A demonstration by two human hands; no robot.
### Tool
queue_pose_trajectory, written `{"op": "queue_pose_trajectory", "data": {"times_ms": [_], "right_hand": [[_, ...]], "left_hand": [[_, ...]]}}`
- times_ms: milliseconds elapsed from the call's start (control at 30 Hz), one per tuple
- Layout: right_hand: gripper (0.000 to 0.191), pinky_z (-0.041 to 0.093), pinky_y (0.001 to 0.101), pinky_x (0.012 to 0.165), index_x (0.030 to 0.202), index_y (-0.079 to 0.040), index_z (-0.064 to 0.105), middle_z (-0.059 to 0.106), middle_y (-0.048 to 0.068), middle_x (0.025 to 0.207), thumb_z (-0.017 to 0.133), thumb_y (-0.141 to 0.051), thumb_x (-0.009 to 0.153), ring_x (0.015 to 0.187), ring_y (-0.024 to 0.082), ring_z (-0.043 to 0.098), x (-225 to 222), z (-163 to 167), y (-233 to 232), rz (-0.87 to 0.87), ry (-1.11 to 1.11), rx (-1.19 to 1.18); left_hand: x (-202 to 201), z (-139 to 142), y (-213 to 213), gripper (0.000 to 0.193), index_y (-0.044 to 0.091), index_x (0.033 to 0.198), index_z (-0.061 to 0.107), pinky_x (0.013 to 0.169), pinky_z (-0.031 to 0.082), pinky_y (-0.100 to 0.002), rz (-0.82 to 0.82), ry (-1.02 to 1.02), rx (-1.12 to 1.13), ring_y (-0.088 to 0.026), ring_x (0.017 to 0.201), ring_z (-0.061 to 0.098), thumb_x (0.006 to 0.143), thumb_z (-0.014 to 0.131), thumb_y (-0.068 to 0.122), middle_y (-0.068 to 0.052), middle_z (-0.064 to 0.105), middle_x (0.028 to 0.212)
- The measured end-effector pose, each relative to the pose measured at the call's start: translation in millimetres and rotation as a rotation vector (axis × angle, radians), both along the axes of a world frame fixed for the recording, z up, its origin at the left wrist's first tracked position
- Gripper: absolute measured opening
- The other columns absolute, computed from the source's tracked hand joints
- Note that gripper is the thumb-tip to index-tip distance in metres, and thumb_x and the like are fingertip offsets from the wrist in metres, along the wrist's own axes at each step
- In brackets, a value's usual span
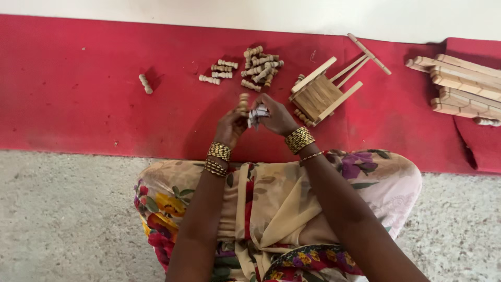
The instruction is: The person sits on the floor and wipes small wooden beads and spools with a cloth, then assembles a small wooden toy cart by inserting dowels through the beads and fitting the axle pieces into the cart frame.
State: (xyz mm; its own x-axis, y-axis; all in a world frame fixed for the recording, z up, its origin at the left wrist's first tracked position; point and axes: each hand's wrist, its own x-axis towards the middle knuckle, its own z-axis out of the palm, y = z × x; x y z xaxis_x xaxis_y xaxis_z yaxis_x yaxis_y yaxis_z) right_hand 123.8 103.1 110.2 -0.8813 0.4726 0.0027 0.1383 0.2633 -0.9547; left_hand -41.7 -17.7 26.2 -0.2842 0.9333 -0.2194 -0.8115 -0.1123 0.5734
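Note:
My left hand (231,125) holds a small turned wooden spindle (243,102) upright by its lower end. My right hand (276,116) grips a crumpled piece of white-grey paper (257,114) pressed against the spindle. Both hands hover over the red mat (94,104) just in front of my lap. A heap of several like spindles (261,68) lies a little beyond the hands, with a smaller group (219,72) to its left.
A small wooden toy frame (319,95) with slats and long sticks lies right of my hands. A lone spindle (145,83) rests far left. Stacked wooden pieces (462,86) sit at the right edge. Grey stone floor (62,219) lies on my side of the mat.

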Motion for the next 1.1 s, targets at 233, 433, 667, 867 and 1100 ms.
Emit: {"op": "queue_pose_trajectory", "data": {"times_ms": [233, 433, 667, 867, 1100], "right_hand": [[0.031, 0.054, 0.0323, 0.083, 0.12, -0.005, 0.059, 0.062, 0.013, 0.112, 0.068, 0.002, 0.09, 0.098, 0.021, 0.062, -11.9, -27.3, -11.4, -0.399, 0.155, 0.193], [0.037, 0.058, 0.0279, 0.08, 0.127, -0.003, 0.053, 0.067, 0.007, 0.113, 0.071, -0.003, 0.095, 0.097, 0.014, 0.068, -14.8, -32.6, -1.6, -0.251, 0.243, -0.19], [0.036, 0.06, 0.0379, 0.08, 0.12, -0.005, 0.064, 0.063, 0.015, 0.112, 0.077, -0.004, 0.086, 0.1, 0.026, 0.067, -2.8, -11.1, -14.7, -0.426, 0.154, 0.434], [0.034, 0.057, 0.0444, 0.079, 0.116, -0.003, 0.07, 0.059, 0.018, 0.11, 0.074, 0.003, 0.083, 0.101, 0.034, 0.062, -2.4, -7.5, -28.1, -0.598, 0.202, 0.697], [0.039, 0.062, 0.0405, 0.083, 0.113, -0.004, 0.072, 0.064, 0.018, 0.115, 0.058, 0.013, 0.08, 0.106, 0.032, 0.066, -6.9, -14.7, -32.5, -0.464, 0.266, 0.604]], "left_hand": [[15.4, 0.9, 12.5, 0.026, -0.002, 0.128, 0.061, 0.094, 0.061, -0.036, -0.023, -0.019, -0.056, -0.022, 0.099, 0.07, 0.105, 0.056, 0.009, -0.009, 0.07, 0.106], [16.1, 1.6, 11.6, 0.03, -0.002, 0.129, 0.059, 0.097, 0.06, -0.036, -0.028, -0.005, -0.108, -0.021, 0.102, 0.071, 0.103, 0.051, 0.01, -0.01, 0.071, 0.112], [27.2, -15.5, 13.4, 0.027, -0.005, 0.122, 0.066, 0.08, 0.06, -0.032, -0.035, 0.027, -0.135, -0.019, 0.092, 0.069, 0.105, 0.059, 0.014, -0.011, 0.071, 0.106], [37.8, -20.1, 17.2, 0.03, -0.004, 0.126, 0.068, 0.075, 0.059, -0.029, -0.111, 0.155, -0.2, -0.018, 0.088, 0.068, 0.103, 0.063, 0.013, -0.011, 0.072, 0.106], [32.0, -17.0, 16.3, 0.034, -0.009, 0.125, 0.066, 0.066, 0.058, -0.03, -0.002, 0.107, -0.279, -0.019, 0.08, 0.065, 0.106, 0.056, 0.017, -0.014, 0.072, 0.101]]}}
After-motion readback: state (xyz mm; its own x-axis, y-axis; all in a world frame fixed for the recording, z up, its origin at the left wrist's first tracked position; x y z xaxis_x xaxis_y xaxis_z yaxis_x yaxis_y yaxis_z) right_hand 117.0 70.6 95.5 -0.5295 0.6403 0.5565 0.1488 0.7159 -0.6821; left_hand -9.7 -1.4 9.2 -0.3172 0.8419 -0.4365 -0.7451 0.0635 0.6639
